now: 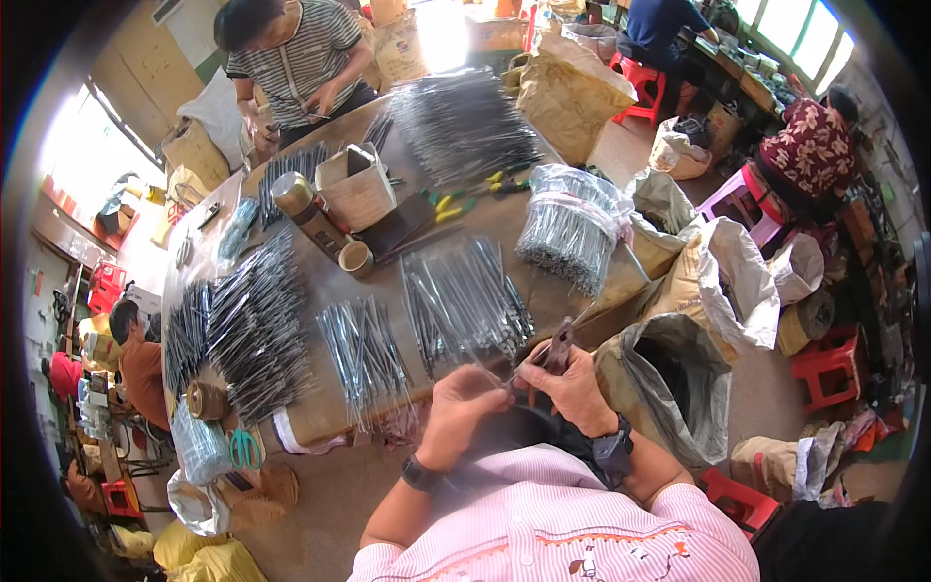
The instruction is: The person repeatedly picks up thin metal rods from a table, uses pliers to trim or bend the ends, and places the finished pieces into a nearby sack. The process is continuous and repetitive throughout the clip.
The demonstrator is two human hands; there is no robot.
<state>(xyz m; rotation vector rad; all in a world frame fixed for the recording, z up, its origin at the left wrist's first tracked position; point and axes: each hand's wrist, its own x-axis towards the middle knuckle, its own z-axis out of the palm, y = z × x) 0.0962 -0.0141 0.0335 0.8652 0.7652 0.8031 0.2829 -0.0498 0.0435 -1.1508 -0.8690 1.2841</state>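
Two hands meet at the near table edge, both forearms rising from the lower edge of the frame, elbows bent, pink striped sleeves rolled above them. We note the right hand (574, 390) clenched around the handles of a pair of pliers (555, 355), knuckles up, the tool pointing up and away toward the table; a dark watch sits on that wrist. The left hand (464, 400) is curled, fingers pinched on a thin metal wire piece (493, 372) whose far end reaches the plier tip; a dark band sits on the left wrist. The wire is thus held between both hands, just off the edge of the table (335, 281).

Just beyond the hands we record a loose pile of wire pieces (465, 296), and to its left a second pile (364, 354). Farther left lies a large dark heap of wires (254, 325). A wrapped bundle of wires (572, 228) stands to the right near the table edge. An open grey sack (679, 388) sits just beside the right hand, below the table. Mid-table we see a small cardboard box (357, 186) and yellow-handled pliers (470, 199). A person in a striped shirt (296, 53) works at the far end.
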